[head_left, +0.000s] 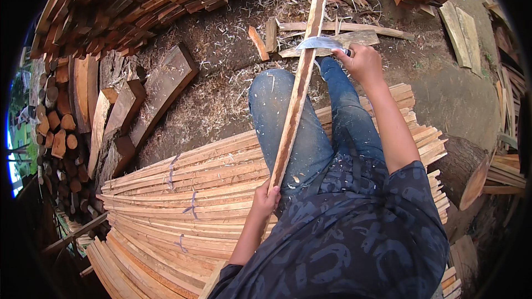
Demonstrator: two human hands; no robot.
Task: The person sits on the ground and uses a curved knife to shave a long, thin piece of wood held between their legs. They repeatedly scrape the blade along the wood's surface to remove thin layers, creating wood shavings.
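Observation:
A long, narrow wooden strip (300,89) slants across my thigh, dark brown along its middle and pale at both edges. Its near end is in my left hand (267,199), whose fingers are wrapped round it beside my hip. My right hand (361,65) grips the dark handle of a knife (320,43) with a broad, curved, shiny blade. The blade lies across the strip beyond my knees, touching or very close to it. The strip's far end runs out of view at the top.
I sit on bundles of wooden strips (221,182) tied with thin bands. Stacked boards (127,5) rise at the far left, with thick beams (163,97) and logs (58,144) below. A large log (471,171) lies at my right. Offcuts (343,29) and shavings cover the ground ahead.

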